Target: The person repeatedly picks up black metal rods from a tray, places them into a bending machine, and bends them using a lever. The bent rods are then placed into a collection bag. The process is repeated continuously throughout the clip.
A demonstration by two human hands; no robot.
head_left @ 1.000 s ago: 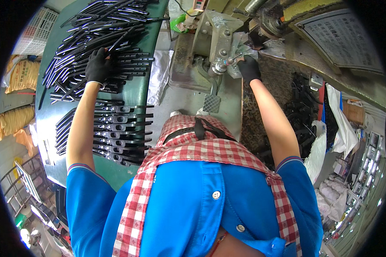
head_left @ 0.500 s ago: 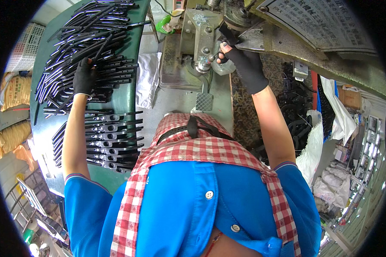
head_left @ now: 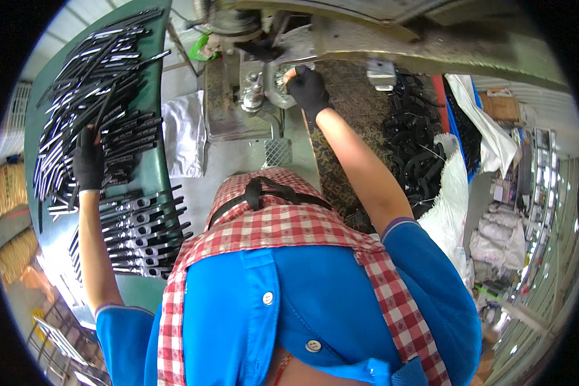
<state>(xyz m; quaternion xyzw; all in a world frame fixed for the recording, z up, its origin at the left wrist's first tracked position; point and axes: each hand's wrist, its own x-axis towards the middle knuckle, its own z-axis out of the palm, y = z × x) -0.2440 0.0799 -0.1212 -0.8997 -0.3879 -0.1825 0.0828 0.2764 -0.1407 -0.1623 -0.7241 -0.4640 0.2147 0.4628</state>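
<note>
My left hand [head_left: 89, 157], in a black fingerless glove, has its fingers closed on a black tube among a loose pile of similar tubes [head_left: 103, 64] on the green bench [head_left: 44, 90]. Below it lie several black forked parts [head_left: 141, 235] in a row. My right hand [head_left: 307, 90], gloved alike, is raised just right of a metal machine fitting [head_left: 253, 96], beside crumpled clear plastic [head_left: 280, 96]; its fingers are curled, and what they hold, if anything, is hidden.
A heavy machine frame [head_left: 431, 48] crosses the top, with a foot pedal [head_left: 276, 152] below. A silvery sheet [head_left: 181, 135] lies beside the bench. Black curved parts [head_left: 408, 154] and white sacks [head_left: 450, 193] are at right, woven sacks [head_left: 13, 193] at far left.
The view has shifted, so bench and machine sit further left. My right hand has drawn slightly back from the fitting, with fingers more hidden. My left hand stays among the tubes.
</note>
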